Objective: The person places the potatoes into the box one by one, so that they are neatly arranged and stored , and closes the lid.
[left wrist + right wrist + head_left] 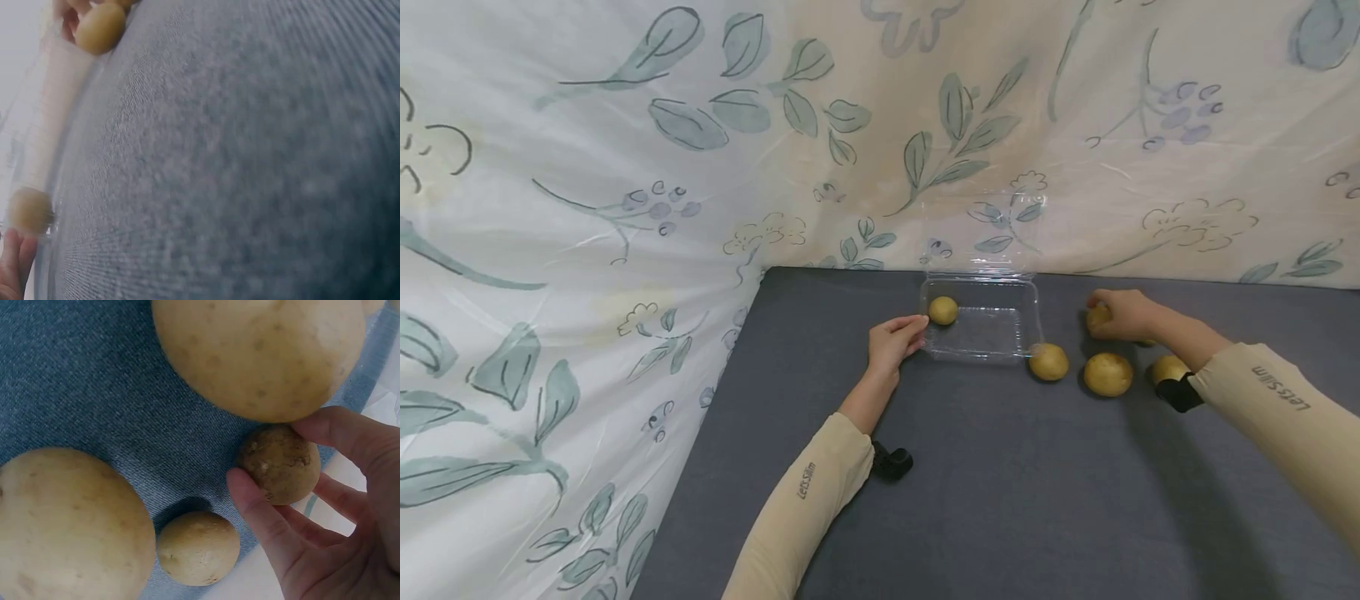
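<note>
My right hand [1127, 315] grips a small potato [281, 464] between thumb and fingers, to the right of a clear plastic container [981, 354]. At the container's left side, the fingers of my left hand [895, 343] pinch its rim. One potato [943, 311] sits inside, near the left wall. Outside, a potato [1048, 362] lies right at the container's front right corner, with a larger potato [1108, 374] beside it. Another potato [1169, 368] is partly covered by my right wrist. In the right wrist view, a small potato [199, 549] lies near my fingers.
The container's transparent lid [985, 233] stands raised against the floral cloth [850, 167] behind the table. Dark grey fabric covers the table [1000, 500]. Black wrist straps [891, 461] hang below both sleeves.
</note>
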`<state>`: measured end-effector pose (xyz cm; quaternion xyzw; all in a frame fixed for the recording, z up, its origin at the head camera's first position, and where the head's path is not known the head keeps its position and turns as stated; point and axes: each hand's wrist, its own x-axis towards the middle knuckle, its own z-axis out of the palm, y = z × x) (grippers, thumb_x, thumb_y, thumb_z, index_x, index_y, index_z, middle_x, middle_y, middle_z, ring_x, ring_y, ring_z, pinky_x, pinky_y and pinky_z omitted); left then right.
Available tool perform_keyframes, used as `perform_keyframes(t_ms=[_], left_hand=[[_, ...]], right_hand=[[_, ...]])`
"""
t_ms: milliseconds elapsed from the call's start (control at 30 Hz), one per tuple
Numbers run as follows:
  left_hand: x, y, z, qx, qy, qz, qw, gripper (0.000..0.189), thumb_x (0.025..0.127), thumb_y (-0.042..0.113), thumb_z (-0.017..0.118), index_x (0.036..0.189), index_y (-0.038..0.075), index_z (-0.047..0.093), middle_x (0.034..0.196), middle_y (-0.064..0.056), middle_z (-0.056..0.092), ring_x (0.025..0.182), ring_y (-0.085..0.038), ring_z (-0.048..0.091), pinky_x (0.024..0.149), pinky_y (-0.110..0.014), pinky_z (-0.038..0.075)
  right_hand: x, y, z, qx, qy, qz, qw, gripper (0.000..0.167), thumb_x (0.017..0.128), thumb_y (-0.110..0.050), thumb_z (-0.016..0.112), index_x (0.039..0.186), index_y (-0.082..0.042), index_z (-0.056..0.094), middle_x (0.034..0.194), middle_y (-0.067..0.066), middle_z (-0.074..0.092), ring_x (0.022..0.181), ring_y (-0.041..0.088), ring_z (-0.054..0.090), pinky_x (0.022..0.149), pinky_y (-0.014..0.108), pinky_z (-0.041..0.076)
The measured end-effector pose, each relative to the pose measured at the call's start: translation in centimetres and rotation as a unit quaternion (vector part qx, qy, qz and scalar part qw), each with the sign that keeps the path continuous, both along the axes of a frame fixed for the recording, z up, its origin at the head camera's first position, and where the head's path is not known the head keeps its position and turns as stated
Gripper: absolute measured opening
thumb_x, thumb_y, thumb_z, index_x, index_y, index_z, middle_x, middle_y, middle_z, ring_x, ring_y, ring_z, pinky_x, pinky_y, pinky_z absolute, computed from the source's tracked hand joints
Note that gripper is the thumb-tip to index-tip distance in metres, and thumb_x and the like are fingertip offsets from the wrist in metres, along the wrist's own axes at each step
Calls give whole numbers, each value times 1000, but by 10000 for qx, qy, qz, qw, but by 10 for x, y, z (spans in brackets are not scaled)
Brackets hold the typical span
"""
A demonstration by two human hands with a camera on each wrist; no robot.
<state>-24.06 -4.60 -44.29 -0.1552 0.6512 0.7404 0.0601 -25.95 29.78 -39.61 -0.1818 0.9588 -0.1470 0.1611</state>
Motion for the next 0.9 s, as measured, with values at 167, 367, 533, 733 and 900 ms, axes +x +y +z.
perform_keyframes(t_ms=[167,367,533,733,900], left_hand=[[-1,2,-1,22,22,16,10000,22,80,14,74,99,2,71,83,-1,67,91,-26,65,68,-22,55],[-2,4,-3,39,15,107,9999,21,80,13,73,99,3,71,88,-4,69,90,-23,66,67,-21,55],[-1,3,-1,30,-12,114,9999,23,81,14,73,101,4,71,95,-7,69,93,-23,65,68,-22,55],[2,3,3,57,-50,68,9999,25,81,15,72,103,4,70,98,-9,69,97,-27,64,70,-23,56],[0,3,-1,65,-48,85,9999,22,81,15,73,100,4,71,92,-6,69,88,-22,66,68,-22,56]], right_hand=[[0,-1,5,-43,112,115,9999,44,80,-12,64,114,12,49,86,19,57,68,24,45,57,34,37],[-6,-4,18,-104,542,288,9981,44,79,-13,68,111,12,52,99,32,58,85,39,56,69,48,47],[-10,-8,25,-50,501,218,9985,46,80,-13,67,115,12,51,109,38,53,98,51,52,78,56,46],[-10,-12,27,-4,458,188,9988,46,80,-14,66,114,12,51,105,36,55,90,42,56,72,51,48],[-10,-20,33,-72,567,200,9982,44,80,-15,66,113,11,51,103,32,57,78,29,53,63,41,45]])
